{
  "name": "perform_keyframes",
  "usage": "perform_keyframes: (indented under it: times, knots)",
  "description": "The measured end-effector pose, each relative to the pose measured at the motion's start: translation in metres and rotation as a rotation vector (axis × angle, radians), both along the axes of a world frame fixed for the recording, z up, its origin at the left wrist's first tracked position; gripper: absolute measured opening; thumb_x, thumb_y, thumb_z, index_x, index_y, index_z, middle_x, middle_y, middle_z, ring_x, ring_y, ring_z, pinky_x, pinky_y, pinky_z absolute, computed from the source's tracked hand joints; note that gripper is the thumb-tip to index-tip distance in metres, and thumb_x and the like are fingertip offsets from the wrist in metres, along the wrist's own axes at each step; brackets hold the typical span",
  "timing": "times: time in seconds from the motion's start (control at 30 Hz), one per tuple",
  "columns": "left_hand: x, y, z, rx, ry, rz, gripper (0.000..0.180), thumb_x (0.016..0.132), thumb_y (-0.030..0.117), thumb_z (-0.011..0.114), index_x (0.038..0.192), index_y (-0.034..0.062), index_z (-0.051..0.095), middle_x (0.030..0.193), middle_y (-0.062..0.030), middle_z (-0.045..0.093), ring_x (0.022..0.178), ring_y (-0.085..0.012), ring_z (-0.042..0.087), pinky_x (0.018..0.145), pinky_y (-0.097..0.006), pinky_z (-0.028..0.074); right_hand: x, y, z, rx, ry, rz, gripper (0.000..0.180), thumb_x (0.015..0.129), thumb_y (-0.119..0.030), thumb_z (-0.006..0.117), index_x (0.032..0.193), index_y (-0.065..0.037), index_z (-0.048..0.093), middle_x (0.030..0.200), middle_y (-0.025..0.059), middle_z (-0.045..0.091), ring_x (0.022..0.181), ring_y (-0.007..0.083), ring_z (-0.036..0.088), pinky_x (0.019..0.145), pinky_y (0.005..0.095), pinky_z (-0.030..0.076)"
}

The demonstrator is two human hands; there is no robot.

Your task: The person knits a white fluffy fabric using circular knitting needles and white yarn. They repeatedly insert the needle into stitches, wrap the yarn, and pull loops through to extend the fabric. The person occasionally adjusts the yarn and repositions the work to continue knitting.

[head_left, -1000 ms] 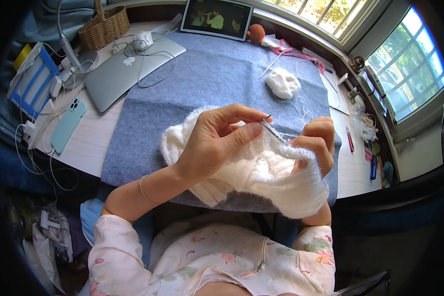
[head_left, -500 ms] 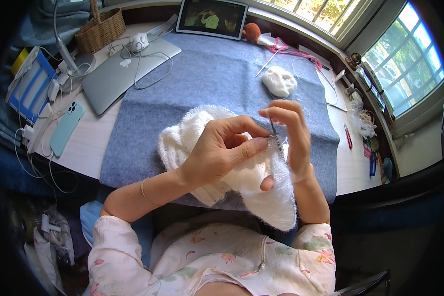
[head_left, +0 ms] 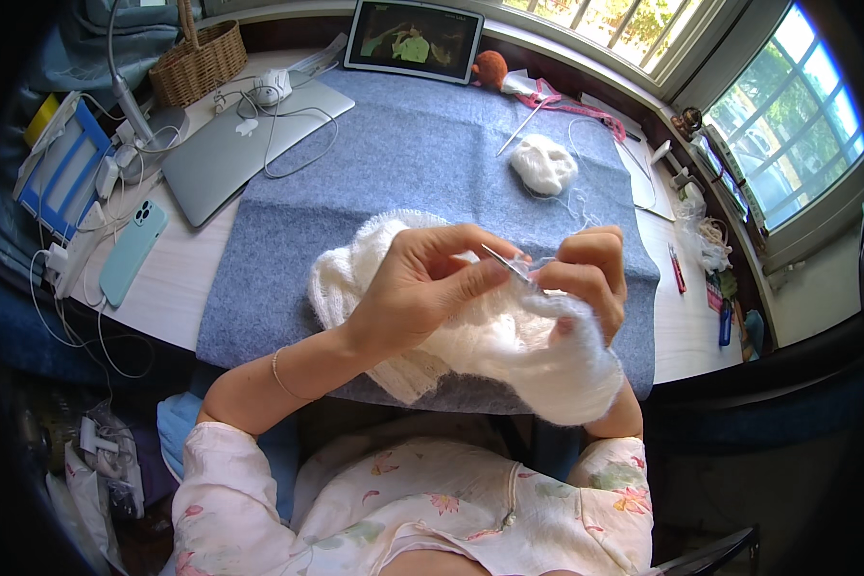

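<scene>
Knitting [head_left: 490, 350], white and fluffy, sits pinched in the left hand [head_left: 408, 290] beside a slim silvery needle [head_left: 506, 263]. Right hand [head_left: 593, 274] grips it, curled.

Right of centre, white knitting [head_left: 566, 379] hides the right hand's [head_left: 593, 272] wrist from us; upper left, we lose the basket handle's [head_left: 188, 27] top beyond the edge.

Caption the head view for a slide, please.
Left hand and right hand hold fuzzy white knitting and a needle over a blue cloth.
</scene>
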State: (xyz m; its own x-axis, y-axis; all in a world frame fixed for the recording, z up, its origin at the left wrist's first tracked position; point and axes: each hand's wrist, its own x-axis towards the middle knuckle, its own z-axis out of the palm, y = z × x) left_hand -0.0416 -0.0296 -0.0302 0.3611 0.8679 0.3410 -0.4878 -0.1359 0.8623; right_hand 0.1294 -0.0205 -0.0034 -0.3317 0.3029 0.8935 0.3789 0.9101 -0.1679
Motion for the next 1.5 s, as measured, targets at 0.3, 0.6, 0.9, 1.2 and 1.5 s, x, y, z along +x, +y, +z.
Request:
perform_keyframes:
  times: [0.3,0.6,0.9,1.2,1.5]
  knots:
    - [-0.004,0.000,0.007,-0.065,-0.048,0.088,0.014,0.084,0.005,0.058,0.097,0.0026,0.061,0.091,-0.0075,0.064,0.078,-0.0078,0.059,0.069,-0.021,0.051,0.005,0.001,-0.002,0.043,0.054,-0.062,0.025,0.065,-0.029,0.067,0.068,-0.008,0.055,0.066,0.0034,0.046,0.062,0.0178,0.041,0.056,0.0293,0.032]
    - [-0.004,-0.001,0.005,-0.095,-0.080,0.029,0.013,0.083,0.007,0.061,0.095,0.0019,0.060,0.087,-0.0048,0.063,0.077,-0.0065,0.058,0.068,-0.021,0.049,0.007,0.002,-0.005,0.038,-0.013,-0.158,0.034,0.063,-0.036,0.071,0.073,-0.007,0.056,0.070,0.0057,0.048,0.065,0.0203,0.045,0.060,0.0323,0.035]
    - [0.000,-0.004,0.005,-0.073,0.048,0.022,0.013,0.084,0.006,0.058,0.096,0.0009,0.059,0.087,-0.0040,0.060,0.077,-0.0067,0.057,0.069,-0.021,0.048,0.005,0.002,0.002,-0.049,0.001,-0.192,0.046,0.051,-0.038,0.075,0.083,-0.006,0.064,0.074,0.0049,0.047,0.067,0.0187,0.043,0.057,0.0286,0.034]
    - [0.001,-0.002,0.004,-0.013,-0.049,0.028,0.016,0.086,0.007,0.056,0.101,0.0007,0.059,0.093,-0.0073,0.062,0.078,-0.0070,0.059,0.065,-0.019,0.049,0.005,0.001,0.002,-0.082,0.009,0.026,0.030,0.058,-0.032,0.071,0.076,-0.008,0.066,0.070,0.0031,0.047,0.064,0.0168,0.041,0.055,0.0266,0.033]
    - [-0.003,0.000,0.010,-0.183,-0.159,-0.210,0.023,0.081,0.012,0.062,0.103,0.0029,0.059,0.100,-0.0075,0.061,0.087,-0.0105,0.059,0.075,-0.025,0.051,0.006,0.011,-0.009,-0.053,0.128,0.099,0.037,0.086,-0.039,0.049,0.074,-0.005,0.053,0.072,0.0085,0.049,0.064,0.0194,0.045,0.057,0.0304,0.036]
